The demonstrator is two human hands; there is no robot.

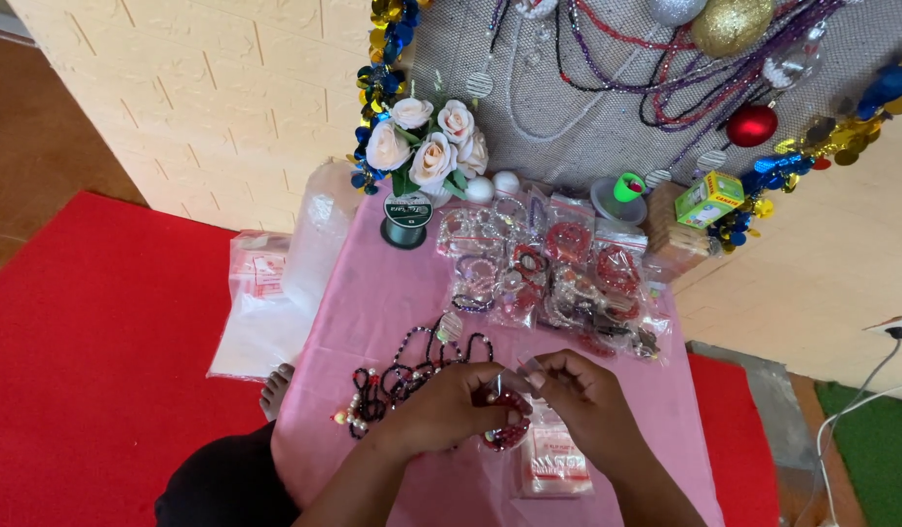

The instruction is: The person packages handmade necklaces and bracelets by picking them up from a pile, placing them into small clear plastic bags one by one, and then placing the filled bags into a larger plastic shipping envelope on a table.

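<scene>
Both my hands meet low over the pink worktop [373, 293]: left hand [441, 410] cradling a red bead bracelet [504, 429], light, slippery, right hand [578, 390] fingers pinching its thin clear bag [517, 376].

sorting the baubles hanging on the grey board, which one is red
The small red bauble at the right, hanging below the big gold glitter ball. The silver ball beside the gold one hangs at the top edge.

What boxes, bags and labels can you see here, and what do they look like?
Small box: right of the pink table, green and yellow.
Thread spool: beside the flowers, round, white label on top.
Clear bags: middle of table, holding red and white beads.
Flat bags: under the right hand, red print.
</scene>
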